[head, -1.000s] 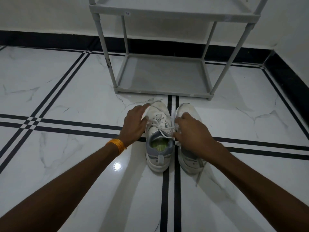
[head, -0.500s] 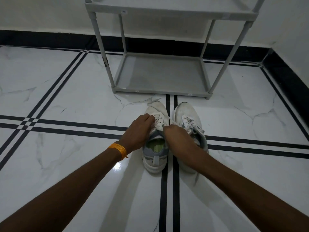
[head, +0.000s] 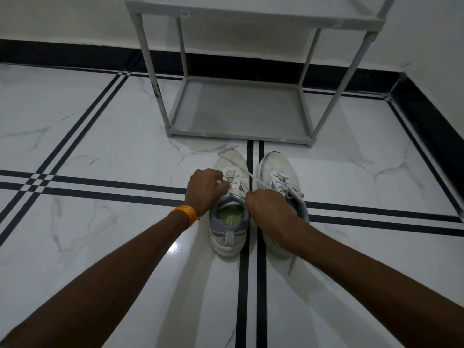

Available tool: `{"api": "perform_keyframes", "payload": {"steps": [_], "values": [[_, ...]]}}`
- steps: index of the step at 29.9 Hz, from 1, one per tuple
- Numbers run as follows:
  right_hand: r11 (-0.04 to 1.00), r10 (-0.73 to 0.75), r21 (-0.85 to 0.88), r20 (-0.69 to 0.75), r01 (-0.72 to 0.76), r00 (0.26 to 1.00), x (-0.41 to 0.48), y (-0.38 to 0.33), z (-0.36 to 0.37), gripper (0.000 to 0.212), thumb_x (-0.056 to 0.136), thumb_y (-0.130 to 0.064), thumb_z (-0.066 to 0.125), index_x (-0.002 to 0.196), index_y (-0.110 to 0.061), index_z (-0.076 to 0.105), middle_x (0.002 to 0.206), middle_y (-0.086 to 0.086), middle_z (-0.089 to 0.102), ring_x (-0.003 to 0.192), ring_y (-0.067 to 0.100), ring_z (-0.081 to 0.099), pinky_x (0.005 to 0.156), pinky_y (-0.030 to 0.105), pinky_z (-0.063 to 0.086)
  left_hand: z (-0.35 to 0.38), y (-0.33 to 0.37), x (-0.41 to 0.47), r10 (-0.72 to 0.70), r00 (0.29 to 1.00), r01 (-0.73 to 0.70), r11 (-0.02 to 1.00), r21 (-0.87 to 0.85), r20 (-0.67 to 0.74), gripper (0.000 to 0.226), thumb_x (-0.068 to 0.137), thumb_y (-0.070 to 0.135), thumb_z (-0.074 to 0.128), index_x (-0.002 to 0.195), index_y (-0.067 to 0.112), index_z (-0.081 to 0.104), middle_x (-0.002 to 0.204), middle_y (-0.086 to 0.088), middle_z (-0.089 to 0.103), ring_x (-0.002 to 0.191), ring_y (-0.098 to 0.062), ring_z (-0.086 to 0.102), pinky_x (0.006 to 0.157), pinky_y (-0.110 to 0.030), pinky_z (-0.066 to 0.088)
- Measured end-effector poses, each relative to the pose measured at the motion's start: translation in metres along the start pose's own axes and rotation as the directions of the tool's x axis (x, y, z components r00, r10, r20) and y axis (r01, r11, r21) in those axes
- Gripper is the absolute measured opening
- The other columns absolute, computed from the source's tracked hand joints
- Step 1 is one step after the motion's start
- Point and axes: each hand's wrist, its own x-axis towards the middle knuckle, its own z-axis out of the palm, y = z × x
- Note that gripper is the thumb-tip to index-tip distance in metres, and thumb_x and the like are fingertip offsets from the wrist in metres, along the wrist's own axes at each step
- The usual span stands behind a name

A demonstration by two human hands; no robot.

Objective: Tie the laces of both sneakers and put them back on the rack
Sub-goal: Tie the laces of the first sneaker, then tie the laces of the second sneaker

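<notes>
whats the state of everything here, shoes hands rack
left sneaker: on the floor, lace being pulled, not tied
right sneaker: on the floor, laces loose
left hand: closed on the lace
right hand: closed on the lace
rack: upright, bottom shelf bare

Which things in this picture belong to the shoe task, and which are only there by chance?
Belong to the job:
- left sneaker, its lace pulled by both hands
- right sneaker, laces loose
- grey shoe rack, lower shelf bare
- left hand
- right hand

Just there:
- orange wristband on the left wrist
- marble floor with black stripes
</notes>
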Motion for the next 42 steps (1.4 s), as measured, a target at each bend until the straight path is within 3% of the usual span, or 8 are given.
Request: {"api": "perform_keyframes", "payload": {"steps": [8, 12, 15, 18, 25, 31, 38, 42], "values": [[0.966, 0.022, 0.259, -0.013, -0.018, 1.0, -0.001, 0.016, 0.004, 0.022, 0.091, -0.002, 0.049, 0.107, -0.005, 0.062, 0.107, 0.016, 0.066, 0.1, 0.031, 0.065, 0.078, 0.035, 0.046, -0.003, -0.003, -0.004, 0.015, 1.0, -0.013, 0.997, 0.077, -0.027, 0.03, 0.084, 0.025, 0.062, 0.061, 0.01, 0.052, 0.054, -0.007, 0.049, 0.052, -0.02, 0.042, 0.053, -0.027, 0.033], [0.718, 0.332, 0.681, -0.156, -0.142, 0.93, -0.012, 0.055, -0.003, 0.027, 0.098, -0.018, 0.049, 0.12, -0.014, 0.064, 0.111, 0.005, 0.069, 0.094, 0.02, 0.064, 0.085, 0.032, 0.05, -0.012, 0.006, 0.001, 0.098, 0.995, -0.092, 0.984, 0.151, -0.029, 0.018, 0.087, 0.032, 0.061, 0.089, 0.014, 0.056, 0.086, -0.006, 0.062, 0.081, -0.024, 0.056, 0.07, -0.032, 0.042], [0.615, 0.495, 0.738, -0.086, -0.279, 0.864, -0.016, 0.099, 0.0, 0.025, 0.093, -0.012, 0.055, 0.114, -0.013, 0.067, 0.11, 0.005, 0.07, 0.085, 0.018, 0.063, 0.08, 0.032, 0.053, -0.008, 0.037, 0.004, 0.251, 0.968, -0.246, 0.956, 0.159, -0.015, 0.028, 0.09, 0.026, 0.059, 0.116, 0.016, 0.058, 0.12, -0.007, 0.062, 0.114, -0.028, 0.052, 0.097, -0.04, 0.041], [0.593, 0.452, 0.704, 0.11, -0.391, 0.885, -0.017, 0.115, 0.01, 0.023, 0.088, -0.009, 0.061, 0.109, -0.012, 0.07, 0.109, 0.007, 0.071, 0.083, 0.018, 0.063, 0.068, 0.025, 0.051, 0.007, 0.073, 0.003, 0.399, 0.899, -0.417, 0.906, 0.07, 0.183, 0.035, 0.09, 0.012, 0.054, 0.125, 0.012, 0.058, 0.122, -0.012, 0.064, 0.115, -0.03, 0.054, 0.097, -0.041, 0.044], [0.611, 0.46, 0.697, 0.073, -0.375, 0.885, -0.018, 0.108, 0.013, 0.013, 0.086, -0.004, 0.061, 0.08, -0.002, 0.073, 0.09, 0.011, 0.073, 0.074, 0.023, 0.067, 0.076, 0.037, 0.057, 0.038, 0.094, 0.005, 0.348, 0.841, -0.449, 0.876, 0.176, 0.415, 0.016, 0.093, 0.013, 0.051, 0.104, 0.002, 0.056, 0.106, -0.019, 0.062, 0.096, -0.035, 0.06, 0.077, -0.036, 0.042], [0.709, 0.413, 0.608, 0.053, -0.357, 0.909, -0.019, 0.108, 0.016, 0.021, 0.093, -0.006, 0.047, 0.083, -0.008, 0.064, 0.088, 0.011, 0.071, 0.076, 0.024, 0.065, 0.072, 0.035, 0.053, 0.039, 0.095, 0.002, 0.246, 0.87, -0.248, 0.967, -0.052, 0.428, 0.014, 0.094, 0.013, 0.043, 0.099, 0.001, 0.046, 0.086, -0.022, 0.061, 0.075, -0.037, 0.058, 0.06, -0.035, 0.037], [0.597, 0.286, 0.728, 0.199, -0.337, 0.937, -0.02, 0.123, 0.007, 0.007, 0.085, -0.011, 0.067, 0.09, -0.01, 0.071, 0.083, -0.004, 0.066, 0.077, 0.014, 0.062, 0.064, 0.022, 0.047, 0.035, 0.101, 0.012, 0.137, 0.905, -0.107, 0.99, -0.097, 0.403, 0.029, 0.077, 0.022, 0.061, 0.055, 0.003, 0.059, 0.054, -0.013, 0.049, 0.051, -0.021, 0.044, 0.052, -0.03, 0.037], [0.471, 0.374, 0.791, 0.221, -0.39, 0.901, -0.02, 0.128, 0.01, 0.015, 0.067, -0.013, 0.086, 0.074, -0.006, 0.074, 0.072, 0.001, 0.072, 0.07, 0.017, 0.068, 0.067, 0.031, 0.058, 0.031, 0.098, 0.017, 0.065, 0.925, -0.001, 0.986, -0.168, 0.374, 0.026, 0.067, 0.019, 0.076, 0.056, 0.002, 0.06, 0.058, -0.013, 0.056, 0.055, -0.022, 0.053, 0.053, -0.029, 0.044]]}}
